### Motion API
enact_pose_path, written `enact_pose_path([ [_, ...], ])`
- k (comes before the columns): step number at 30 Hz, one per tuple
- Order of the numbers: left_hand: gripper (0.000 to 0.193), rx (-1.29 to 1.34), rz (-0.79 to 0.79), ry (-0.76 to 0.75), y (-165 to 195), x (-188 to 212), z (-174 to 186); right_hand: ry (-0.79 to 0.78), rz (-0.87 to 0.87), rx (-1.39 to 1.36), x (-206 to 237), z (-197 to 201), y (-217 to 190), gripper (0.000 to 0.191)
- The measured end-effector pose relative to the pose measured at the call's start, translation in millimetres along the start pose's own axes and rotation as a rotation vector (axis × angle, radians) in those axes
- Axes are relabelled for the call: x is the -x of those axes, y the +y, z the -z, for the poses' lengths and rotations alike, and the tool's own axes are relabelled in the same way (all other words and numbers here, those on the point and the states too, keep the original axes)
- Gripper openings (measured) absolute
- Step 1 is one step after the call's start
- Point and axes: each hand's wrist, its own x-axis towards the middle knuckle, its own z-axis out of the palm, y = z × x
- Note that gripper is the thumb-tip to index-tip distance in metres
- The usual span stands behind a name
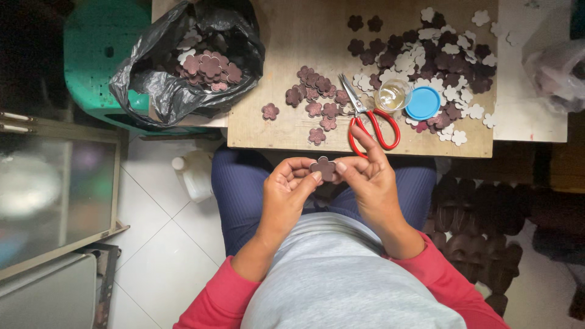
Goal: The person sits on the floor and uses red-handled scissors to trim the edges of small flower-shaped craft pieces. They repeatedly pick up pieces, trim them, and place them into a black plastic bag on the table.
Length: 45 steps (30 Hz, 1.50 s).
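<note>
Seen from above, a seated person's left hand (286, 183) and right hand (365, 173) meet over the lap, fingertips pinched together on one dark flower-shaped piece (323, 167), just below the edge of a wooden board (274, 131). The piece looks thin, so a loose pinch could drop it to the tiled floor (152, 244), or an elbow could nudge the red-handled scissors (368, 122) lying at the board's edge. The piece's underside, the contents of the black bag (183, 67) and the dark stacks at lower right are hard to make out.
</note>
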Motion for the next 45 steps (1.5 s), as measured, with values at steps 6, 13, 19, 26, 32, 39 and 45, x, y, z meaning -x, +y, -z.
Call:
enact_pose_path([
  [6, 0.021, -0.091, -0.003, 0.089, 1, -1, 2, 0.003, 0.008, -0.056, -5, 8, 2, 0.066],
  [13, 0.021, -0.101, 0.025, 0.066, -1, -2, 4, 0.012, -0.008, -0.01, -2, 3, 3, 0.073],
  [19, 0.023, -0.113, 0.036, 0.043, -2, -2, 2, 0.042, -0.014, -0.026, -3, -1, -1, 0.078],
  [26, 0.025, -0.062, -0.024, 0.036, -4, -2, 3, 0.026, -0.005, 0.015, -3, 1, -1, 0.079],
  [32, 0.028, 0.005, -0.103, 0.071, -16, -6, 2, 0.04, 0.022, 0.034, -6, 4, 5, 0.074],
  [39, 0.023, 0.181, -0.163, 0.314, -14, -17, 12, 0.083, 0.011, 0.093, -10, 10, 11, 0.069],
  [45, 0.025, 0.298, -0.122, 0.308, -9, -18, 13, 0.085, -0.008, 0.111, -10, 9, 16, 0.069],
])
